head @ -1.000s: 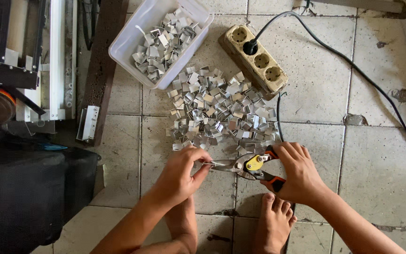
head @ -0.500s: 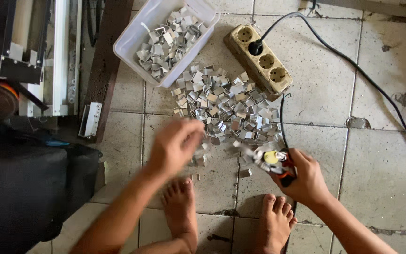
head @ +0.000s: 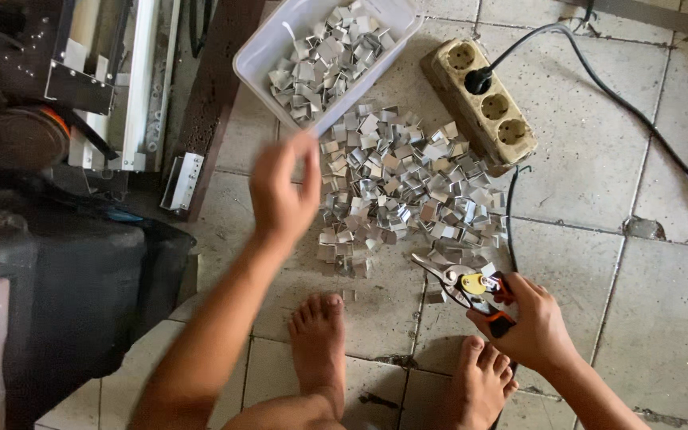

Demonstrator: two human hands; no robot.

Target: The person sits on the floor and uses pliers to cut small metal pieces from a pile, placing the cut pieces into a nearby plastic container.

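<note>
Right hand [head: 533, 328] grips orange-handled metal snips [head: 465, 287], lower right; blurred left hand [head: 282, 191], fingers loosely curled, hovers over small folded silver metal clips [head: 408, 187]; contents unclear.

1. Only one view was given — a camera worn on the person's head, so no part of the scene was shared with a second view.
2. It looked almost straight down onto the tiled floor [head: 599, 183], from well above it.
3. The person's own forearms and bare feet [head: 320, 334] entered from the bottom edge, so the top of the frame lay ahead of the person.
4. The frame reached from a dark bag [head: 57, 302] at the left to a black cable [head: 639, 119] at the right — near enough to tell single metal pieces [head: 408, 183] apart.
</note>
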